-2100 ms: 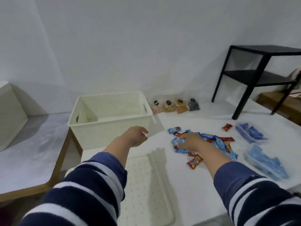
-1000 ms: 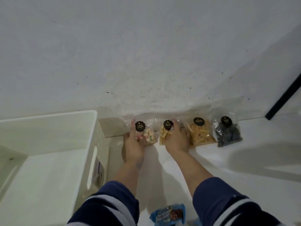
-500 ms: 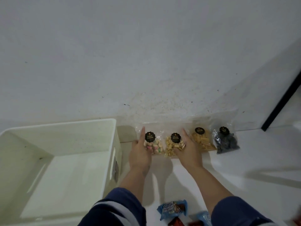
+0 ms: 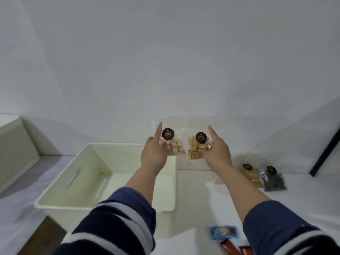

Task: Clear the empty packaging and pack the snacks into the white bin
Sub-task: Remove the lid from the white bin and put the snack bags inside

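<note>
Hands first, in the one head view: our left hand (image 4: 154,157) grips a clear pouch of pastel biscuits (image 4: 172,144), forefinger straight up its left edge and the rest curled under it; our right hand (image 4: 215,153) grips a clear pouch of pale nuts (image 4: 197,146) likewise, forefinger raised along its right edge. Both pouches hang in the air at the far right corner of the white bin (image 4: 103,183), the biscuits about over its rim, the nuts just right of it. Each stands upright, long axis vertical, black label towards us.

To do this well, we should swing both left over the bin's floor, lower them, and lay them flat rather than drop them, since biscuits probably crumble.

Two more pouches (image 4: 265,176) lean at the far wall to the right; blue and red wrapped snacks (image 4: 224,232) lie near us.
</note>
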{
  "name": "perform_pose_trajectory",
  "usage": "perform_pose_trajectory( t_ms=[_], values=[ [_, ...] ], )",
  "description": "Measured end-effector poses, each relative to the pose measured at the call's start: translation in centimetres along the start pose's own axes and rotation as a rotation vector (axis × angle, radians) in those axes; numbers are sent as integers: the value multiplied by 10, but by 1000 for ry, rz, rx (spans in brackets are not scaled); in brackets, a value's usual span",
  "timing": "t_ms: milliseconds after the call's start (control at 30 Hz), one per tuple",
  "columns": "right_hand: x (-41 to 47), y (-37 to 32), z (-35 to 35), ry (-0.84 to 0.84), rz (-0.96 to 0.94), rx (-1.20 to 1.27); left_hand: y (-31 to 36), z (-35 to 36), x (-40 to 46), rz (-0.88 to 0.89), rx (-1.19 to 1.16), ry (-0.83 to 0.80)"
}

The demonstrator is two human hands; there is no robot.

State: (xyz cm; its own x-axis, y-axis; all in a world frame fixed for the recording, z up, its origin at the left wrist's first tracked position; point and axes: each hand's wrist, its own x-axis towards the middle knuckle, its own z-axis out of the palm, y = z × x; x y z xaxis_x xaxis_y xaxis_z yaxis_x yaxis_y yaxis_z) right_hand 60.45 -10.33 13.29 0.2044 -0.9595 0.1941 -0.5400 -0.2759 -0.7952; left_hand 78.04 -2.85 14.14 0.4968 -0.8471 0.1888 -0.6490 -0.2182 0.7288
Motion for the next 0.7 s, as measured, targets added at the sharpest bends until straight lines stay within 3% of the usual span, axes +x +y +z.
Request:
perform_pose_trajectory(
  t_ms=[133,333,567,700],
  values=[
    [-28,-41,62,-66,10,51,-68,-63,-13,-77,47,23],
    [-54,-76,151,-158,131,72,-157,-122,-11,-210,77,-85],
    [-31,-71,221,-238,222,16,-201,-121,31,-231,174,-206],
    [-18,-54,262,-237,192,-19,-232,-93,53,-277,114,-187]
  ],
)
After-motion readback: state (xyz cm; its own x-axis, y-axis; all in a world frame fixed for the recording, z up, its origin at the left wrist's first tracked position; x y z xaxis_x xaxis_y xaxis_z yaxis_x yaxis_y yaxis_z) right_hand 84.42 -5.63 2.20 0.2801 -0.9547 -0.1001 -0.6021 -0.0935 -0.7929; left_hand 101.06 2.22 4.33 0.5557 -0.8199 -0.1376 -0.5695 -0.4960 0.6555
